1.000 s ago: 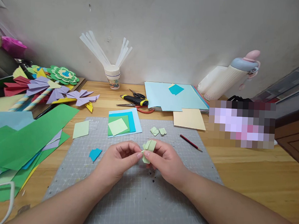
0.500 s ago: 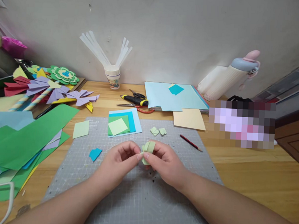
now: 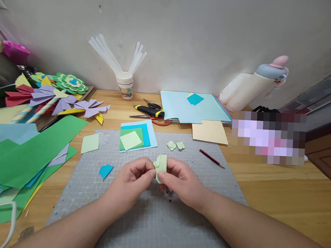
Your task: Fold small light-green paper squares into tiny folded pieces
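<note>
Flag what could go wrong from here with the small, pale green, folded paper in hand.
The small, pale green, folded paper might crease unevenly between the left hand at its edge and the right hand gripping it. The right hand could nudge a smaller, heart-like, pale green paper fold just beyond it.

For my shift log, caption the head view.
Left hand and right hand hold folded pale-green paper above a gray cutting mat.

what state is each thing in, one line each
left hand: fingertips on green paper
right hand: gripping green paper
green paper: folded
small pieces: folded, set down
paper squares: stacked, flat
pencil: lying, sharpened
cups: nested, upright
bottle: lidded
orange scissors: open or shut unclear
</note>
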### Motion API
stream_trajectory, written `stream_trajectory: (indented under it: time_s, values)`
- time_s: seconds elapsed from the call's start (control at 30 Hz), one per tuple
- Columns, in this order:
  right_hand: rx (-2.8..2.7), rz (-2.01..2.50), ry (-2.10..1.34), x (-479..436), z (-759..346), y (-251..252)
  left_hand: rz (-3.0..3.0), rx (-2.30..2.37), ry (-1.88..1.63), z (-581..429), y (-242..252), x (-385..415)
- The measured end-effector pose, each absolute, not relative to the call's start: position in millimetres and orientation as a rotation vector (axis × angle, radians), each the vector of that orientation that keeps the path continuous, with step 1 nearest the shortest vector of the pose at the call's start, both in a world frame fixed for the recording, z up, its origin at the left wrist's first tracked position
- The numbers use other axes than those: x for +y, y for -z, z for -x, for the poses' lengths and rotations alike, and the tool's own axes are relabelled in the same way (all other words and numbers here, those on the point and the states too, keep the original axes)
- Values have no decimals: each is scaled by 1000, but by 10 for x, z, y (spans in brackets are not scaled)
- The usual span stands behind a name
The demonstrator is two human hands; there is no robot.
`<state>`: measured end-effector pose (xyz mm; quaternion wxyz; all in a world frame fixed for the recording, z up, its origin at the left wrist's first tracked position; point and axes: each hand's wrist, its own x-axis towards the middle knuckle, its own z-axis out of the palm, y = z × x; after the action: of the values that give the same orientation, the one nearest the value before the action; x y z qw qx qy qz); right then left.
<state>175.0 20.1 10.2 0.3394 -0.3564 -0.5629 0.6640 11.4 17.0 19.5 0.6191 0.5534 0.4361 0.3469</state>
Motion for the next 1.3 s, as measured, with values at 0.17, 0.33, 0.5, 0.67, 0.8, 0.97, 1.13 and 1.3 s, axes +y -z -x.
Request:
stream_trajectory:
  time_s: [0.17,0.33,0.5,0.67,0.8,0.97,1.13,1.3]
  values:
    - [-1480,976,-1716,199,-1749,-83,-1263,1036,-792,-117,-189,165]
    - [-1443,964,-1780,191,-1740,-81,-1279,973,-760,-111,-191,153]
    - [-1419,953,-1783,184,-1733,-92,-1276,923,-760,-111,-210,143]
    - [-1450,1006,-1710,191,-1729,-68,-1287,1008,-784,-106,-176,161]
    - [-1489,1052,-1672,187,-1728,-53,-1327,1071,-795,-102,-144,174]
    - [-1496,1048,-1677,185,-1737,-48,-1345,1087,-775,-92,-146,174]
    - [-1530,1019,-1664,183,-1749,-61,-1369,1072,-760,-97,-157,171]
    - [-1575,1014,-1636,188,-1738,-85,-1396,1085,-763,-100,-145,170]
